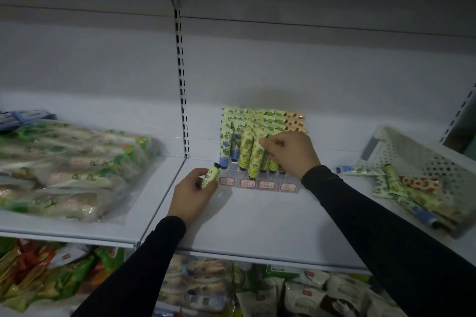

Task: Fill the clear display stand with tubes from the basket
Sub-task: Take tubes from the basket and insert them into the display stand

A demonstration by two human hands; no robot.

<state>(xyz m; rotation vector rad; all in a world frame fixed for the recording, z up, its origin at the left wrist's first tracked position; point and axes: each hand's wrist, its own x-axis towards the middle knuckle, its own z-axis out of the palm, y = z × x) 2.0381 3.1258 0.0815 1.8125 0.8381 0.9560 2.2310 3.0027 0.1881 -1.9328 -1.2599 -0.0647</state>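
While our left hand (192, 194) grips a yellow tube (210, 174) beside the clear display stand (257, 183), our right hand (291, 153) pinches the crimped top of a tube already standing in the rows. We judge these tubes light, soft-walled, a bit slick — best held mid-body. More tubes lie in the white basket (412, 152) to the right — one loose blue-capped tube (360, 170) just outside it. Bagged goods (72, 162) sit well apart, left; packed rows crowd the slot.
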